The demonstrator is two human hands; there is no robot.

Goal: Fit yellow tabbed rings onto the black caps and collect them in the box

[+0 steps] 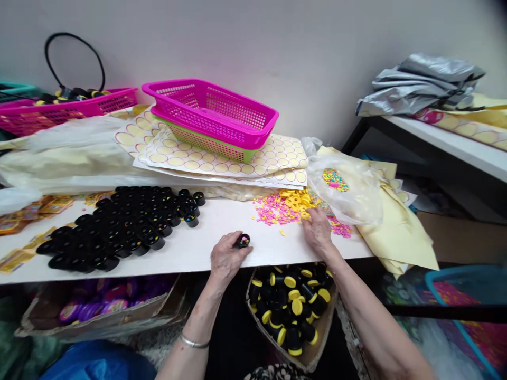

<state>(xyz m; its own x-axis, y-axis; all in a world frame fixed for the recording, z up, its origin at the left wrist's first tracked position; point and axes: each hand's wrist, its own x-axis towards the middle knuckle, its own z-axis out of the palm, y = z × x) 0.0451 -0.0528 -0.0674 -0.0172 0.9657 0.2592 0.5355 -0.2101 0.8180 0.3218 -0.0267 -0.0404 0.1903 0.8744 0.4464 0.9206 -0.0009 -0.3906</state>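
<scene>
My left hand [227, 256] is closed round a small black tub [244, 240], held upright near the table's front edge; small pink and pale bits show in its open top. At the heap of yellow plastic rings [295, 200], my right hand [317, 231] has its fingers bent together, with a yellow piece at the fingertips. Small pink pieces [271, 209] lie scattered round the heap. On the left of the table, many black tubs [130, 221] stand in close rows, several with coloured bits inside.
A box of yellow-lidded black tubs [293, 311] sits below the table edge. Behind are a pink basket [214, 119], sticker sheets [190, 163] and a clear bag [356, 195] with coloured beads. A carton of purple items [111, 301] stands lower left; a shelf [455, 142] rises at right.
</scene>
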